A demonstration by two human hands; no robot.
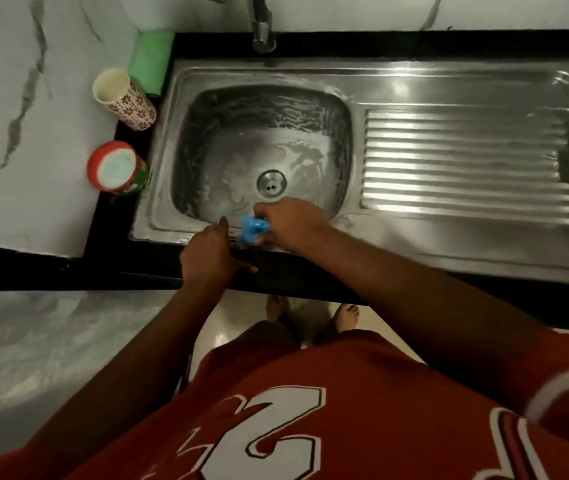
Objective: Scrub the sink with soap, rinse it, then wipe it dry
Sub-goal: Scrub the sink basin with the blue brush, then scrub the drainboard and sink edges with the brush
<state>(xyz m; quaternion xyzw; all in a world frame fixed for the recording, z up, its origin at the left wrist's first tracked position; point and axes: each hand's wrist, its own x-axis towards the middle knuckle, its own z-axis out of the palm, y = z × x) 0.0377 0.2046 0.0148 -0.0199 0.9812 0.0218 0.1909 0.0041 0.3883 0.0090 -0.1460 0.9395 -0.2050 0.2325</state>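
The steel sink point(311, 77) has a basin streaked with soap foam and a round drain point(271, 182) at its bottom. My right hand point(293, 225) grips a blue scrubber point(252, 230) on the sink's near rim, just below the basin. My left hand point(212, 252) rests on the near rim and the black counter edge beside it, fingers straight. The tap point(262, 26) hangs over the back of the basin; no water stream shows.
A green cloth point(149, 58) lies at the sink's back left corner. A patterned cup point(122, 97) and a red-rimmed soap tub point(116, 168) stand left of the sink. The ribbed drainboard point(466, 168) lies to the right. My bare feet point(311, 315) show below the counter edge.
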